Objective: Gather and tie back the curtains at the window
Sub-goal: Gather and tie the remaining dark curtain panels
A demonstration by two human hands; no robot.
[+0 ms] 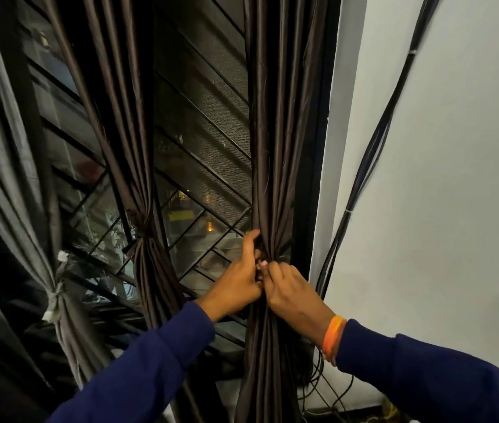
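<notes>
A dark brown curtain [275,141] hangs gathered into a narrow bundle at the window's right edge. My left hand [239,276] wraps the bundle from the left at its pinched waist. My right hand [291,291] grips the same spot from the right, fingertips touching the left hand's. Any tie between my fingers is hidden. A second brown curtain [132,148] in the middle is cinched with a knot [141,227]. At the far left a grey curtain [13,178] is bound with a pale tie [54,297].
Behind the curtains is a window [202,148] with a black diagonal metal grille and mesh screen. A white wall [440,178] stands to the right, with black cables [373,148] running down it to the floor. An orange band [333,337] sits on my right wrist.
</notes>
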